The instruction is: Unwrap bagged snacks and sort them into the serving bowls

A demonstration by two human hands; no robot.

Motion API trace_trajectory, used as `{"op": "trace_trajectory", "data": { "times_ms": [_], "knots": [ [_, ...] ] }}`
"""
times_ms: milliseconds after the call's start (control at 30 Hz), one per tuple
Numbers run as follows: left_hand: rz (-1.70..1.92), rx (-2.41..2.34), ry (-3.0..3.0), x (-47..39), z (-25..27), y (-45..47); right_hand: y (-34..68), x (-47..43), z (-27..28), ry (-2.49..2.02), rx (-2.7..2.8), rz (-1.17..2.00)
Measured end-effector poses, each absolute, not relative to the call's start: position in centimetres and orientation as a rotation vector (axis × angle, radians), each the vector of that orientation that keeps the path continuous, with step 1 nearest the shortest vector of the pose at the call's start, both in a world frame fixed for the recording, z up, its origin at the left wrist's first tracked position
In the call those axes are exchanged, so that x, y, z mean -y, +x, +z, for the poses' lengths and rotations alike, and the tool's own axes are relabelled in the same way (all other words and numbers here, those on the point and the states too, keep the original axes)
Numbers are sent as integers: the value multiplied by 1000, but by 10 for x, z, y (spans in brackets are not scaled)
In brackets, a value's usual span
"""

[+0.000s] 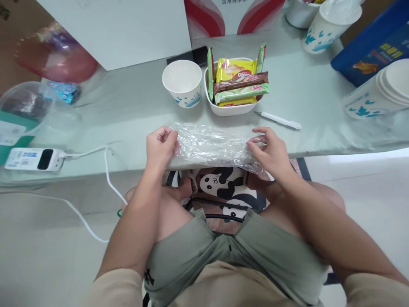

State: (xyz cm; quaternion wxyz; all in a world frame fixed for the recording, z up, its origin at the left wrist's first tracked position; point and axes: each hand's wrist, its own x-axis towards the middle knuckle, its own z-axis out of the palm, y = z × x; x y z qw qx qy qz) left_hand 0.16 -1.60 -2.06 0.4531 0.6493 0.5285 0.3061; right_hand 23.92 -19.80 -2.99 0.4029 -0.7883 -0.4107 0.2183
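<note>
A crinkled sheet of clear plastic wrap [211, 146] stretches between my two hands at the table's front edge. My left hand [162, 147] pinches its left end. At the right end, the thumb and fingers of my right hand [267, 149] are closed on the wrap. Just beyond it stands a white bowl [231, 110] filled with wrapped snack bars [241, 81] in yellow, brown and green. Left of the bowl is a white paper cup [182, 83] with a blue print. A white pen [279, 120] lies to the right of the bowl.
A power strip [33, 159] with a white cable sits at the left, near a clear plastic tub [28, 106] and a red bowl [60, 59]. Stacked paper cups [377, 91] and a blue box [373, 47] are at the right. A large white box [128, 30] stands behind.
</note>
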Motion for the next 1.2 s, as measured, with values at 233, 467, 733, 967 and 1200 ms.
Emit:
{"op": "trace_trajectory", "data": {
  "times_ms": [233,467,733,967,1200],
  "knots": [
    [863,-1479,2003,-3,-26,3,242,197,-39,-2200,1313,250],
    [854,-1512,2026,-14,-35,20,229,209,-26,-2101,1475,-221],
    [911,-1356,2075,-19,-55,29,169,188,-38,-1887,2084,-35],
    [946,-1289,1769,-22,-33,15,200,193,-31,-1853,1999,-4],
    [299,-568,1152,19,-18,15,221,217,-14,-1518,1804,-169]
  ]
}}
